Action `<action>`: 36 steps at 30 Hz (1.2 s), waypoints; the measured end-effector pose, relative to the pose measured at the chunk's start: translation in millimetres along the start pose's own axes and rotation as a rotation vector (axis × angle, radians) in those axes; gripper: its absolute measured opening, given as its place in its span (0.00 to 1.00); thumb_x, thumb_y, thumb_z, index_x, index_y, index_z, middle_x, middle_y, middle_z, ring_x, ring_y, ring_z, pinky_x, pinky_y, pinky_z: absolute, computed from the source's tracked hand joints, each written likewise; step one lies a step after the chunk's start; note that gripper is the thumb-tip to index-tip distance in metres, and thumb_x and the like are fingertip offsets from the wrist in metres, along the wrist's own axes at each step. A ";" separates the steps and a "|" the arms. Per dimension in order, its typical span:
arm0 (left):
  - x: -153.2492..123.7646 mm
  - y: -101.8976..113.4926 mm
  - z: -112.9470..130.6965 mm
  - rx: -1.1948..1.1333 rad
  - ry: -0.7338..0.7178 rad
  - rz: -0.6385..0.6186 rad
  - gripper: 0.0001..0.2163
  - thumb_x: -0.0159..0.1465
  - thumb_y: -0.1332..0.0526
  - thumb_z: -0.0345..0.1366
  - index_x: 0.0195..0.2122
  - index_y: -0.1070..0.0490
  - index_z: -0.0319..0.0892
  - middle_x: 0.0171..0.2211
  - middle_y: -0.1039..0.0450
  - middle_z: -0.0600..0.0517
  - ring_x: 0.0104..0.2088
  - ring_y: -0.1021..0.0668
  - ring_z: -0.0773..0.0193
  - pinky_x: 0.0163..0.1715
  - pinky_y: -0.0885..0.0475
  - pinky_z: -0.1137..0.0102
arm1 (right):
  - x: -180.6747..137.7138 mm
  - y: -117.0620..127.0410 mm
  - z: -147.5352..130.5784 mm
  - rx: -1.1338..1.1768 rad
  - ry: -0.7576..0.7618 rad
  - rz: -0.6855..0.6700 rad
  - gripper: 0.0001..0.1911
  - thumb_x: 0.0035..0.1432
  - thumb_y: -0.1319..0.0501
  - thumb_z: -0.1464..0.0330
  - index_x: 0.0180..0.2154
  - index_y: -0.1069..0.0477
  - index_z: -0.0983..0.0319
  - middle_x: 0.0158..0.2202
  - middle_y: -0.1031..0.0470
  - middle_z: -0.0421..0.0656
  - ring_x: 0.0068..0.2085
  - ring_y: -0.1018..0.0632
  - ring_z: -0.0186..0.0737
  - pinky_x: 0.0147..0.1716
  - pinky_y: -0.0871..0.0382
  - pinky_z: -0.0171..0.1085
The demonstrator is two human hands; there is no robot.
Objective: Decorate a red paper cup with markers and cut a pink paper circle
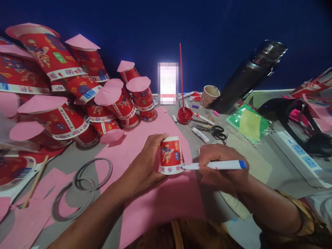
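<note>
In my left hand (146, 166) is a red paper cup (168, 150) with printed figures and a white band of painted flowers along its lower edge. My fingers wrap round its left side, and I hold it over a pink paper sheet (166, 200). Pinched in my right hand (220, 164) is a white marker (225, 165) with a blue end. Its blue tip meets the flower band at the cup's lower right. The cup's far side is hidden.
Decorated cups (70, 117) with pink paper cones crowd the left. Tape rings (75, 188) lie nearer. Behind stand a red paint pot (184, 117) with a stick, scissors (216, 132), a glue tube (200, 135), a paper cup (210, 95) and a black flask (246, 76). A power strip (303, 155) lies right.
</note>
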State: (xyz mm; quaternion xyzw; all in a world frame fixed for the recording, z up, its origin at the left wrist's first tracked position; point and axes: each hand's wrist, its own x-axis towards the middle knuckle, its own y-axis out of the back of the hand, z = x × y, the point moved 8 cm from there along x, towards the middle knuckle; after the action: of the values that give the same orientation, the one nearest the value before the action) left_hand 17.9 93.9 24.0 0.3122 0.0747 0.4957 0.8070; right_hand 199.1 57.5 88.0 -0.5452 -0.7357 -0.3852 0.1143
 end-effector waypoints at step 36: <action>1.4 -1.5 5.0 0.023 -0.040 -0.026 0.34 0.63 0.26 0.44 0.65 0.43 0.50 0.62 0.35 0.43 0.62 0.28 0.48 0.62 0.28 0.54 | 2.1 -6.7 -4.4 -0.002 -0.010 -0.034 0.06 0.66 0.37 0.71 0.34 0.28 0.59 0.24 0.22 0.39 0.23 0.24 0.35 0.24 0.35 0.34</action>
State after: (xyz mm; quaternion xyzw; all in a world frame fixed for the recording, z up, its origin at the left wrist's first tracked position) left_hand 21.8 92.4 27.3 0.3303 0.0683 0.4779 0.8111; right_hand 191.2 55.2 89.2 -0.5347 -0.7451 -0.3850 0.1034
